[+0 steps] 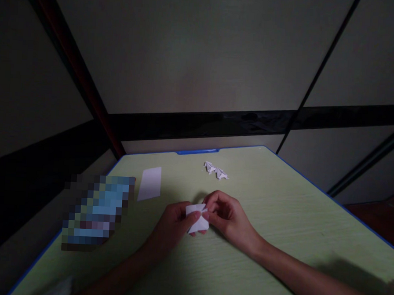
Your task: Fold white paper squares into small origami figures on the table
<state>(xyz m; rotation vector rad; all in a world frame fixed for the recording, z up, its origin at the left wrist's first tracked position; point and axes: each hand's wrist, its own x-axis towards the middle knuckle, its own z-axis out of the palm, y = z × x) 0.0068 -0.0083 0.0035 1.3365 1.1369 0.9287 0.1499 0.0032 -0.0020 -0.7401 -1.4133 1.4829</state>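
pinching a small folded square of white paper (pixel 197 226), i have it raised a little over the table, in front of me and near the middle of the view. my left hand (pixel 171 220) is clamped on its left side, thumb flat on the face and fingers behind; my right hand (pixel 230 214) closes on the right edge, thumb and fingertips together there. the two thumb tips nearly meet around the centre, so they cover part of the creases and i can't tell how every flap lies.

i'd judge it almost weightless, fairly stiff where the layers stack, springy along the folds, dry rather than slippery, and easy to crumple or tear at a corner. the outer edges seem the best place to take hold, with light pressure.

beyond my hands, a first folded paper figure (pixel 209 167) and a second folded paper figure (pixel 221 173) sit just beside each other; whether they touch is too small to tell. ahead and to the left lies a flat white sheet (pixel 150 183), and further left a pixelated object (pixel 97 210) i can't make out. the pale green table (pixel 278 226) carries all this, its blue handle (pixel 197 152) on the far edge before the panelled wall (pixel 195 59).
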